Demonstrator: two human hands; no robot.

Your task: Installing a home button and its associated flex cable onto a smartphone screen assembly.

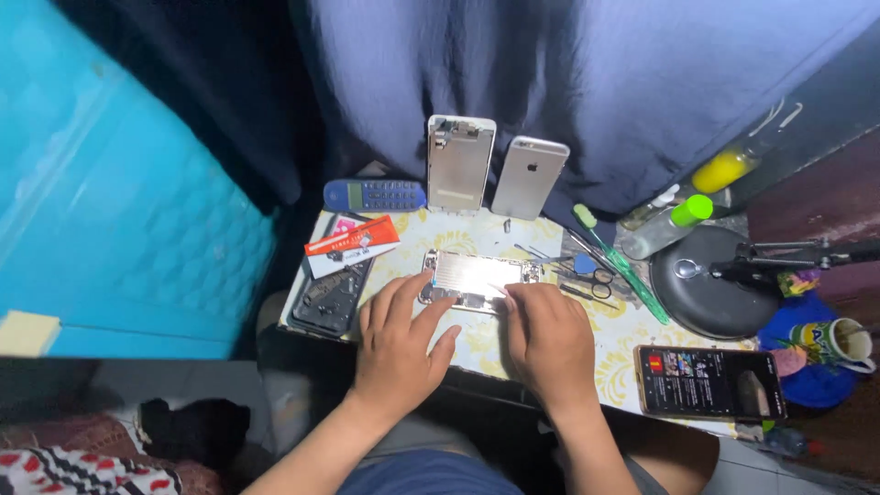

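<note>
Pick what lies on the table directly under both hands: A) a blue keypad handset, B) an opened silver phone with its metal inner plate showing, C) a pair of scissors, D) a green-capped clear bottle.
B: the left hand and right hand both rest on the opened silver phone.

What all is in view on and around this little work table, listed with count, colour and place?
opened phone: 1, silver, table centre under both hands
phone panels: 2, silver, upright against curtain
keypad handset: 1, blue, table's far left
card: 1, red and white, left
dark phone frame: 1, black, left edge
lit phone: 1, black, right front
toothbrush: 1, green, right
round lamp base: 1, black, right
left hand: 1, on opened phone
right hand: 1, on opened phone
</note>
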